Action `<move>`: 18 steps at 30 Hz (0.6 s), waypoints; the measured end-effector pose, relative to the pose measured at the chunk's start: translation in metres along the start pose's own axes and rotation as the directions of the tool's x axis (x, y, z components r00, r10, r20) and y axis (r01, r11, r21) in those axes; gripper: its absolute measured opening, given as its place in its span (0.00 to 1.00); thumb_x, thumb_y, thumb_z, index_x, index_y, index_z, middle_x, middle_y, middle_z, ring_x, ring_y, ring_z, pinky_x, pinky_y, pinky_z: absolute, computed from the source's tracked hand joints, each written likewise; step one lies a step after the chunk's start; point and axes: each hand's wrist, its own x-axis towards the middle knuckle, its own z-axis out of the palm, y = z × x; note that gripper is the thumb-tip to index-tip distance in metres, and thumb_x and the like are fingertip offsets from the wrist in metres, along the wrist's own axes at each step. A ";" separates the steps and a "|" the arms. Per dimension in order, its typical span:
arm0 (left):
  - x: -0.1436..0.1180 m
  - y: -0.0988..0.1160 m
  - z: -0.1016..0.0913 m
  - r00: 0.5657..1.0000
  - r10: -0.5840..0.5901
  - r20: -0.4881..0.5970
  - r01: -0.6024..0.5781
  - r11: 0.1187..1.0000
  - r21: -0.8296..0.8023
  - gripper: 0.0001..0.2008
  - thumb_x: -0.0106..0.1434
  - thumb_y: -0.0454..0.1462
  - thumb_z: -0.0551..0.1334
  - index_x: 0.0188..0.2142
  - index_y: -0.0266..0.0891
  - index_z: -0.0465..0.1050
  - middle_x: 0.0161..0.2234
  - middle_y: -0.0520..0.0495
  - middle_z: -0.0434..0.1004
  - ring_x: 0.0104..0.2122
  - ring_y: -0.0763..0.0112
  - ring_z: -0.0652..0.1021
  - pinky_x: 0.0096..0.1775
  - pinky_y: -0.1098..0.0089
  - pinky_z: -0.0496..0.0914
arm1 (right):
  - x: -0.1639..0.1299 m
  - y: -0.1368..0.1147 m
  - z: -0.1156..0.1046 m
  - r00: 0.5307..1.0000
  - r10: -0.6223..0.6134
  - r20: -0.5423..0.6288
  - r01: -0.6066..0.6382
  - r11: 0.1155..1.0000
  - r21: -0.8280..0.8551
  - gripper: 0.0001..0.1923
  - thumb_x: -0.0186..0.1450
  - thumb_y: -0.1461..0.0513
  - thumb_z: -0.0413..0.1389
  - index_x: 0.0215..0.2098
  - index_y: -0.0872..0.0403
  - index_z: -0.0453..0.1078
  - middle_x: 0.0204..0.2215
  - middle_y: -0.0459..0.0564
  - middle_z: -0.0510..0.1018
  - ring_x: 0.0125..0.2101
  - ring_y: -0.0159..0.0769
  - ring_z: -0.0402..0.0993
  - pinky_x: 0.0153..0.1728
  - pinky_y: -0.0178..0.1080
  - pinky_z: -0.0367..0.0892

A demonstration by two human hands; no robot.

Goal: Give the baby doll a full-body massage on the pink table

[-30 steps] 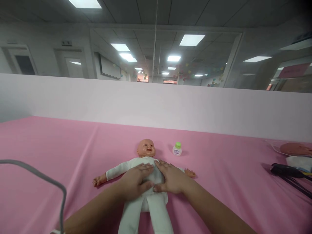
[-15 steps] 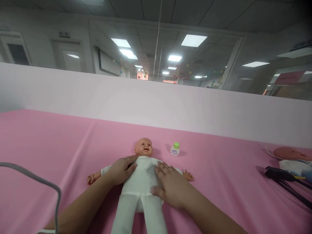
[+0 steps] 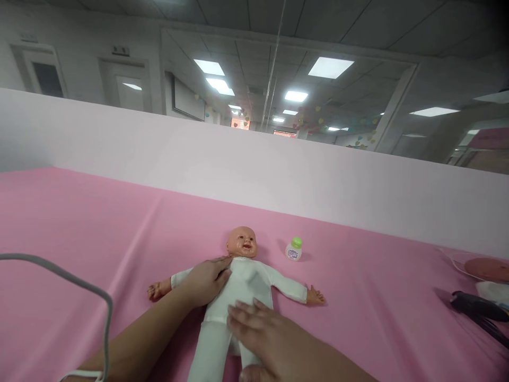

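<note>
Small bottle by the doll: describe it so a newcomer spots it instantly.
On the pink sheet a baby doll in white lies face up under the left hand and right hand. Just right of its head stands the small bottle, white with a green cap, the only green item there.

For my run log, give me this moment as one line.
left hand: flat on doll shoulder | right hand: flat on doll belly | bottle: beside doll head

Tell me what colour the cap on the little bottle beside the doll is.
Green, on a white bottle; the head view shows it.
</note>
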 end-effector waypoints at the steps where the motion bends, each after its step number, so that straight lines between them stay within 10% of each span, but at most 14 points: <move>1: 0.000 0.000 0.000 1.000 0.001 0.000 -0.001 1.000 -0.005 0.27 0.74 0.46 0.50 0.67 0.40 0.68 0.66 0.43 0.71 0.65 0.57 0.72 0.66 0.58 0.64 | 0.004 0.000 -0.006 0.999 0.042 -0.012 -0.042 0.999 0.000 0.42 0.72 0.41 0.51 0.77 0.43 0.41 0.75 0.49 0.44 0.74 0.51 0.42 0.74 0.55 0.41; 18: -0.002 0.002 -0.004 0.999 0.020 0.029 -0.019 0.999 -0.046 0.26 0.73 0.44 0.53 0.67 0.39 0.69 0.66 0.42 0.71 0.65 0.55 0.72 0.66 0.57 0.64 | 0.052 0.041 -0.023 0.882 0.382 -0.275 -0.409 0.912 -0.046 0.44 0.72 0.39 0.46 0.76 0.55 0.49 0.75 0.54 0.51 0.74 0.49 0.47 0.72 0.51 0.45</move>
